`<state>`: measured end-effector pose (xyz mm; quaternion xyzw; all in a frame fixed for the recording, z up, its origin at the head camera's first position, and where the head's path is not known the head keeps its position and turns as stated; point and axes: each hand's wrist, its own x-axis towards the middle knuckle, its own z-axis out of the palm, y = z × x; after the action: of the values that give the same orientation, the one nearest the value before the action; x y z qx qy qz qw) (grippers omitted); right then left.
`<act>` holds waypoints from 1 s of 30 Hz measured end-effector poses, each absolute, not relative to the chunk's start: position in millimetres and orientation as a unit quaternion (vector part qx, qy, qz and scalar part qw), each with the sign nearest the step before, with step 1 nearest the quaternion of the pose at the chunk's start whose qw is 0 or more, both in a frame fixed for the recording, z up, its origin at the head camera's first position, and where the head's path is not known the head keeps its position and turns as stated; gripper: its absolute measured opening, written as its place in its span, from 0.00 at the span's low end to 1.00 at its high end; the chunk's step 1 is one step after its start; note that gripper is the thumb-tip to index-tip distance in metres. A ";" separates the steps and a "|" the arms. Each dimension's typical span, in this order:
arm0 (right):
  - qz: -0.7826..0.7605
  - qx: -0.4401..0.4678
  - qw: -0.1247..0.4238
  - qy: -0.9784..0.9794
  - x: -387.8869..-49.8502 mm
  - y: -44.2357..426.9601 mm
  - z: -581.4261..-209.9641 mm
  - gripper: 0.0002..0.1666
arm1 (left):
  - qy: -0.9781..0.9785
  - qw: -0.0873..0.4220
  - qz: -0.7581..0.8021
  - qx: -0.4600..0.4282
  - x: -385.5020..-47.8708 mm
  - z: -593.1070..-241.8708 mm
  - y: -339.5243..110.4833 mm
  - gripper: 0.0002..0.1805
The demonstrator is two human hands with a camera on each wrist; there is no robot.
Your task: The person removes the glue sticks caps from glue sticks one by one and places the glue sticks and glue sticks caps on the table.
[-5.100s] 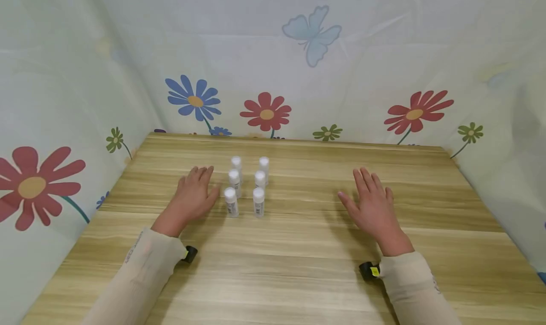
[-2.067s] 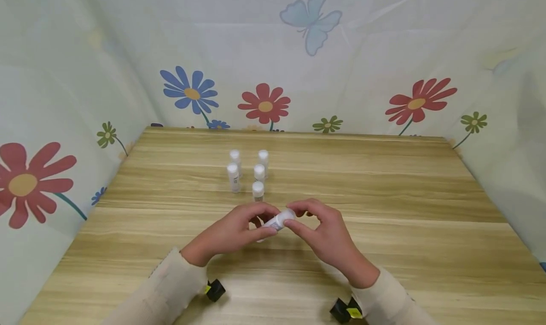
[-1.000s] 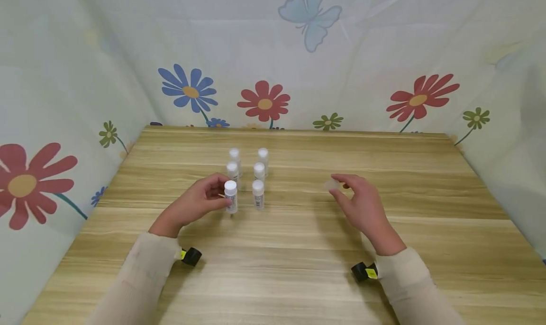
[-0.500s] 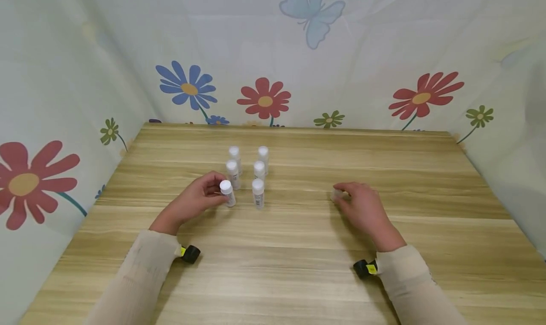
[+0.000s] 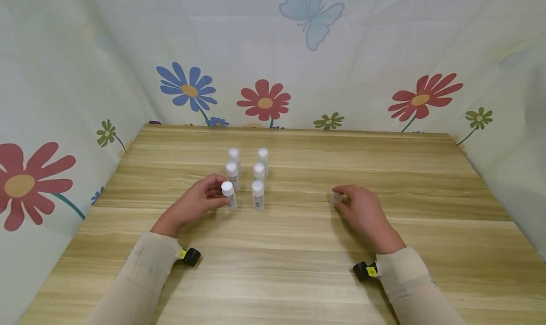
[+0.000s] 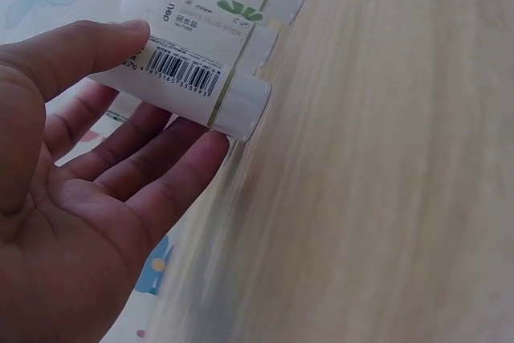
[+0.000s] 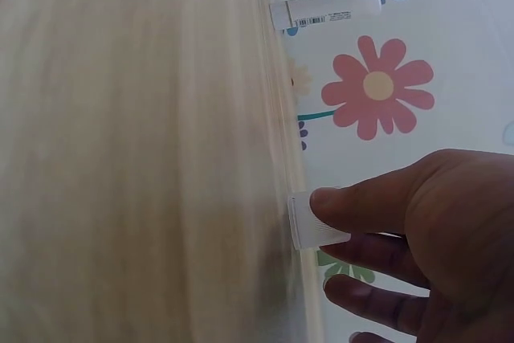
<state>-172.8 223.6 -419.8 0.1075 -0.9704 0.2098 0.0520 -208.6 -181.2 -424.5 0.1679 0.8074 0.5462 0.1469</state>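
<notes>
widest in my feed was the cloth point(image 5: 362, 36), pale and hanging beyond both hands, printed with red flowers point(image 5: 264, 103), a blue flower point(image 5: 189, 90) and a light blue butterfly point(image 5: 313, 17). below it i had the table point(image 5: 281, 277), wood-grained, spreading under both hands and out to either side of them. two cream sleeves point(image 5: 147, 263) followed, one behind each hand.

the hands were well apart. the left hand point(image 5: 192, 204) held a tube between its thumb and fingers; the right hand point(image 5: 367, 209) was drawn into a pinch of thumb and finger, its other fingers loosely bent.

that held tube point(image 5: 229, 195), white with a barcode toward the left wrist camera, stood roughly upright at the left fingertips. i could not tell whether its base touched the wood. two tubes point(image 5: 232, 176) stood just beyond the left fingers, and a second row, three tubes point(image 5: 258, 196), stood between the hands, nearer the left one. all five were upright.

a black camera point(image 5: 191, 257) sat at the inner side of each cuff.

smallest was the cap point(image 7: 309, 226), a short ridged whitish piece, pinched in the right hand close above or on the wood; i could not tell which.
</notes>
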 end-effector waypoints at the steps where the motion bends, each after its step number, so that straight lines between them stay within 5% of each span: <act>1: 0.210 0.108 0.052 -0.970 -172.8 223.5 -419.5 0.23 | 0.808 0.144 0.545 0.168 -208.3 -423.5 -181.4 0.23; 8: 0.210 0.105 0.069 -0.970 -170.6 218.2 -415.5 0.29 | 0.806 0.104 0.557 0.170 -199.6 -408.4 -183.9 0.25; 21: 0.202 0.135 0.152 -0.958 -163.8 207.0 -400.6 0.27 | 0.846 -0.051 0.494 0.193 -174.6 -368.1 -155.6 0.24; 30: 0.219 0.154 0.183 -0.946 -156.7 197.7 -391.7 0.25 | 0.820 -0.049 0.540 0.186 -160.5 -370.3 -127.0 0.29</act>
<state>-156.7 197.7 -391.7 0.1536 -0.9461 0.2185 0.1831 -160.5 -127.0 -370.3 0.1856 0.8195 0.5399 -0.0493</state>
